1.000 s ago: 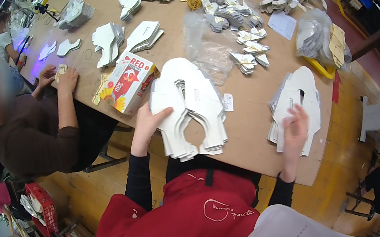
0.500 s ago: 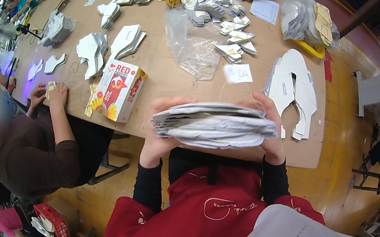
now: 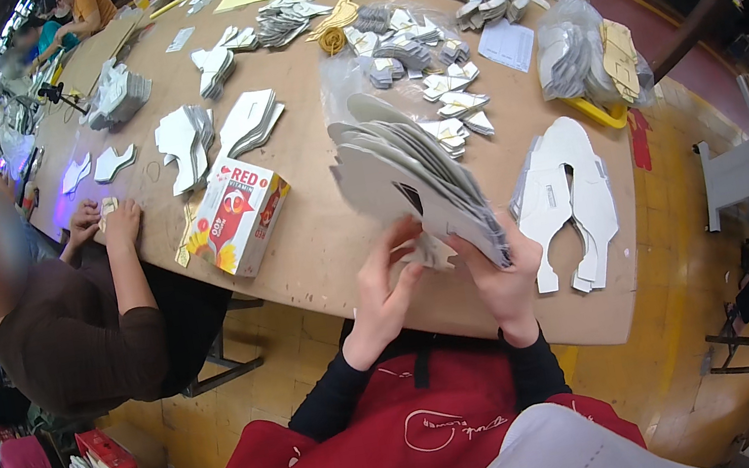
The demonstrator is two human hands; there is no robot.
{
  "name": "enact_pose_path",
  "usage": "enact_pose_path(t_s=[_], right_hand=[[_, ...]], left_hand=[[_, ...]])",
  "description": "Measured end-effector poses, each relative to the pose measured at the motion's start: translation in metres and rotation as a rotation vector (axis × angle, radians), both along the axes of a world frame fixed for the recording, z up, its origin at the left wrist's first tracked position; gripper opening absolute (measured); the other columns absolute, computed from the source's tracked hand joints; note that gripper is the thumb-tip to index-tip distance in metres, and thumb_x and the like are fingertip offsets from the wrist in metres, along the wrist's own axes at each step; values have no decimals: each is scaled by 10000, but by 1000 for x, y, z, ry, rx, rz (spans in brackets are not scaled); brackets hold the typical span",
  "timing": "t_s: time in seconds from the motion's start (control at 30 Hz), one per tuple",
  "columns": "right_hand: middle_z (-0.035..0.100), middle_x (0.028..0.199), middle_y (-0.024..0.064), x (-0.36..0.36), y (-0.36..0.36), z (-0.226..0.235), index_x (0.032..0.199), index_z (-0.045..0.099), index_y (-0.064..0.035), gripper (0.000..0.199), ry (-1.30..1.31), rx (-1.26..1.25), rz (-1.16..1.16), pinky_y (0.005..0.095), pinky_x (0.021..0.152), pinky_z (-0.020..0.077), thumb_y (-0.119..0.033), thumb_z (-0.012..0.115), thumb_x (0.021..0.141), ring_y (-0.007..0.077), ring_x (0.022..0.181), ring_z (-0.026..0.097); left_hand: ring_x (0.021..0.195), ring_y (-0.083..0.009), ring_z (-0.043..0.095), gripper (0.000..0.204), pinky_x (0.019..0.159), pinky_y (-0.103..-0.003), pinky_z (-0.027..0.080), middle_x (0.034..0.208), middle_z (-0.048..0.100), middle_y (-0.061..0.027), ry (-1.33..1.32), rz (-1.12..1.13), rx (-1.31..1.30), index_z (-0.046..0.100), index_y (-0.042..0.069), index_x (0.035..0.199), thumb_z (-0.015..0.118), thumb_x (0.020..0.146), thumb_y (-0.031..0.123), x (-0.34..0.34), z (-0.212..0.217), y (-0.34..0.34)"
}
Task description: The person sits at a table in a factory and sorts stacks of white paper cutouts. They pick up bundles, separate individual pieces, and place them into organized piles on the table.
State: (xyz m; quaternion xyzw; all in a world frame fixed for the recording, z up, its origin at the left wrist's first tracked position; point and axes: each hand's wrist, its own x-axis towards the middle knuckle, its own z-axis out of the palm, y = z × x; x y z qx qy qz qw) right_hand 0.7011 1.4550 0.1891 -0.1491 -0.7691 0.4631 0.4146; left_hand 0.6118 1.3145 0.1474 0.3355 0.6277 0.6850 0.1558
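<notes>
A thick stack of white-grey cut pieces (image 3: 419,171) is tilted up above the table, its layers fanned at the far end and a dark slot in its front piece. My right hand (image 3: 507,276) grips the near right end, thumb on the front face. My left hand (image 3: 385,292) is at the stack's lower left, fingers apart and loosely curved; whether they touch the stack's near end is hard to tell. On the table to the right lie large white cut pieces (image 3: 580,208) of a similar shape. Beyond the stack are several small bundles of pieces (image 3: 455,94).
A white, red and yellow box (image 3: 241,217) stands at the left, near more white pieces (image 3: 249,121). At far right, a yellow tray (image 3: 608,108) holds bagged pieces. A co-worker in a brown top (image 3: 75,297) sits at left, handling a small piece. A paper sheet (image 3: 507,45) lies farther back.
The stack has swung from lying level across both hands to standing tilted, far end up. My left hand has moved right and loosened from its left end; my right hand still grips it.
</notes>
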Motion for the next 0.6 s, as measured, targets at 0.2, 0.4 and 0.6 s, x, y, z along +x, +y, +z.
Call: enact_pose_path(t_s=[0.2,0.4,0.6], right_hand=[[703,1017,203,-1,3,7,1184,635,46,519,34,202,-129,326,731,552,73,728,674,294,845,717],[718,1009,170,8,9,9,1189,634,40,474,65,320,-256,311,777,544,28,783,739,241,877,718],[700,1075,202,16,7,5,1199,625,52,510,82,384,-162,349,859,544,66,775,712,299,969,705]], left_hand=[[1250,-284,516,632,1070,-407,380,1288,556,-191,-337,-311,72,434,-44,1341,589,951,427,-21,16,26],[1230,-288,527,613,1054,-406,394,1282,562,-191,-251,-436,15,464,-50,1297,633,923,406,-27,37,34],[1146,-257,582,505,1006,-371,434,1264,580,-172,-193,-239,-141,477,-57,1287,638,841,116,-20,37,38]])
